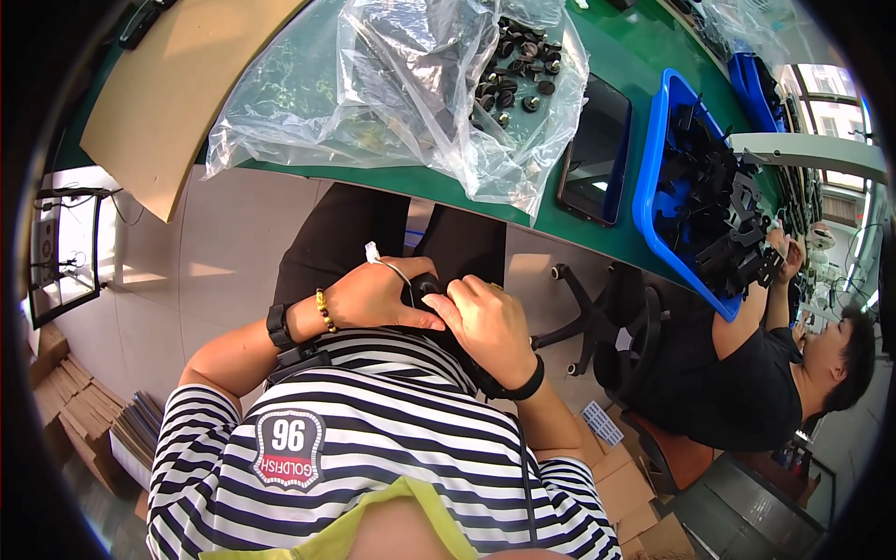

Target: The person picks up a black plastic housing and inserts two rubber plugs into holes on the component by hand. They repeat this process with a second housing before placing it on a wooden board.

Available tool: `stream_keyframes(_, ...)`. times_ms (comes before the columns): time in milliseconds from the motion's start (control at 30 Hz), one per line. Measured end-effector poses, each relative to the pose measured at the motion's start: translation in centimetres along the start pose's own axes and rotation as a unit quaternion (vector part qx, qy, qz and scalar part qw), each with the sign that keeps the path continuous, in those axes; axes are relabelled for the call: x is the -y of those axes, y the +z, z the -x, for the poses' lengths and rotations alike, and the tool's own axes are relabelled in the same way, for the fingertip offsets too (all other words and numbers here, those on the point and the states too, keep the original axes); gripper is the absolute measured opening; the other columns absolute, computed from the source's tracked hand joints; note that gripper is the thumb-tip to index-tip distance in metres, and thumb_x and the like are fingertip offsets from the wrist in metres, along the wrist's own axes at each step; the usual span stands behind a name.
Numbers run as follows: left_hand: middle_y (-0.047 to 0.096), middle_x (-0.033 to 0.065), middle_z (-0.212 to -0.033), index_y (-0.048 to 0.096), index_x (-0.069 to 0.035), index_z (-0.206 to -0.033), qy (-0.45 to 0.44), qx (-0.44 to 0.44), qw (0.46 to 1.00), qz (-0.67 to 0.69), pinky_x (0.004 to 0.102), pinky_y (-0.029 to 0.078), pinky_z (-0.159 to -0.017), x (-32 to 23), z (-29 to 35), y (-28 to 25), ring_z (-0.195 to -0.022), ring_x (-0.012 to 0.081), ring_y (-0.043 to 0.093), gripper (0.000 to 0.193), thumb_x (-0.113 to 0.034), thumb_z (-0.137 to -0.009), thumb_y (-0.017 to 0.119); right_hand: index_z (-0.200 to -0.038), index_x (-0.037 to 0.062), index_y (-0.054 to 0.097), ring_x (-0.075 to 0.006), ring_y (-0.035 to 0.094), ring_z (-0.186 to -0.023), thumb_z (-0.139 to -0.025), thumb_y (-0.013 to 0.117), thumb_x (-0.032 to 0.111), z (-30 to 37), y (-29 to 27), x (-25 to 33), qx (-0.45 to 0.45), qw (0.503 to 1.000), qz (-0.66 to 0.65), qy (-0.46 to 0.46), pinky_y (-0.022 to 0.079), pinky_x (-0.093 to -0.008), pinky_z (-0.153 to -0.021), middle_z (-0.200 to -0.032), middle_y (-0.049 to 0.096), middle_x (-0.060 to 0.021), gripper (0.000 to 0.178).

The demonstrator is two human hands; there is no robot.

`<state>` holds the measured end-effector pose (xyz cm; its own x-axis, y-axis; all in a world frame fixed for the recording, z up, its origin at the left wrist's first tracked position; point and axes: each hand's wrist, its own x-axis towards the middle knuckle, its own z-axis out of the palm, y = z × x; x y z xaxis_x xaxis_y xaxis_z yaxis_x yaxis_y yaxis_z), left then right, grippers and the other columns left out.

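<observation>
My left hand [378, 297] and my right hand [492, 325] meet in front of my waist, below the table edge. Between them is a small rounded black part [427, 284], mostly covered by my fingers, so its exact kind is unclear. Both hands are closed around it, thumbs pressed toward each other. A thin cable curves over the back of my left hand and ends in a white plug [372, 252].
A clear plastic bag [392, 103] with several black knobs [531, 103] lies on the green table [373, 174]. Beside it are a black tablet-like slab [597, 149] and a blue bin [651, 177] of black brackets [719, 205]. Another person [747, 373] sits at right, near a wheeled chair [597, 322].
</observation>
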<state>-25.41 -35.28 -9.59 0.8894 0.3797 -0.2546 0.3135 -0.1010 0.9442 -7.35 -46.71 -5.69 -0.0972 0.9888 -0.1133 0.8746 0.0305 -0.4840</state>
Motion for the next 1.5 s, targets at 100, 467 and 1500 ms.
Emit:
stream_keyframes(100,0.071,0.0126,-0.097,0.066,-0.003,-0.109,-0.01,-0.003,1.0,-0.003,0.0366,0.054,-0.079,0.0,0.0,0.0,-0.09,0.028,0.069,0.049,-0.032,-0.078,0.09,-0.092,0.0028,0.055,-0.0343,0.063,-0.067,-0.097,0.069,0.023,-0.1,-0.9,0.4,-0.057,0.992,-0.106,-0.022,0.05,-0.0445,-0.058,-0.079,0.059,-0.0126,0.025)
stream_keyframes(467,0.071,0.0134,-0.097,0.066,-0.003,-0.109,0.002,-0.017,1.0,0.001,0.0377,0.054,-0.079,0.1,-0.1,-0.1,-0.09,0.0296,0.069,0.051,-0.035,-0.078,0.09,-0.087,0.0029,0.053,-0.0345,0.061,-0.065,-0.097,0.068,0.025,-0.3,-0.8,0.5,-0.058,0.994,-0.093,0.0,0.049,-0.0436,-0.058,-0.075,0.058,-0.0131,0.029)
stream_keyframes(1500,0.071,0.0157,-0.1,0.066,-0.003,-0.112,0.006,-0.066,0.998,0.004,0.0406,0.055,-0.081,0.6,-0.6,0.1,-0.094,0.0337,0.07,0.053,-0.038,-0.078,0.087,-0.114,-0.0002,0.057,-0.0244,0.064,-0.087,-0.097,0.068,0.01,-0.9,1.9,-0.5,-0.09,0.969,-0.225,0.037,0.052,-0.0342,-0.072,-0.1,0.058,-0.0113,0.023)
